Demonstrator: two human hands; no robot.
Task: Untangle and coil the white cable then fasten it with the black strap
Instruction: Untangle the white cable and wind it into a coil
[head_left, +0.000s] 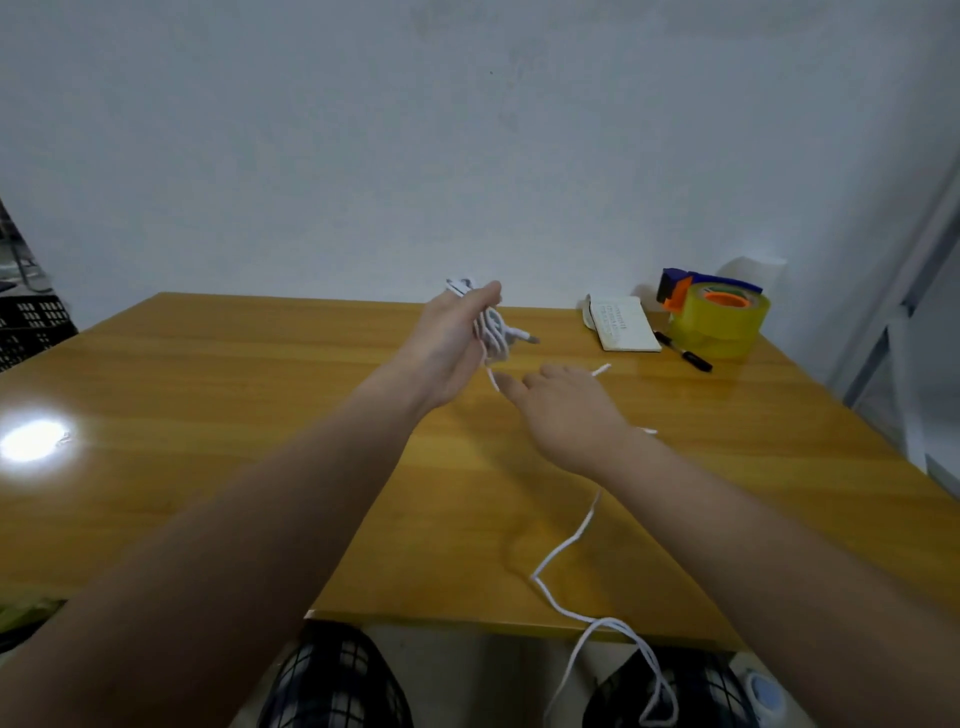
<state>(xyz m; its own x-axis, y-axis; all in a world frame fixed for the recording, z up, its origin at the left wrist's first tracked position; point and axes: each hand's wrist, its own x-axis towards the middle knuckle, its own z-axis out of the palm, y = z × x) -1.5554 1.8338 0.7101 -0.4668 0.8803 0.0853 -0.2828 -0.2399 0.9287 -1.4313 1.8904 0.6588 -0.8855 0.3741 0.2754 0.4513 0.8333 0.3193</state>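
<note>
Wood table (208, 415): left hand (452, 338) grips cable (496, 335) coils, mid-far. Right hand (566, 410) just right, palm down, fingers relaxed; loose cable trails over near edge.

Your table (208, 395) top reads as wood w/ glossy varnish, hard glare spot at left. Sheath of the white cable (563, 545) looks like smooth plastic; its plug tip (531, 340) looks metal. The tape roll (727, 327) is glossy clear-yellow film, the dispenser (675, 283) plastic. The notebook (623, 325) is matt paper, the wall (467, 130) matt paint. Your trousers (332, 680): checked cloth.
</note>
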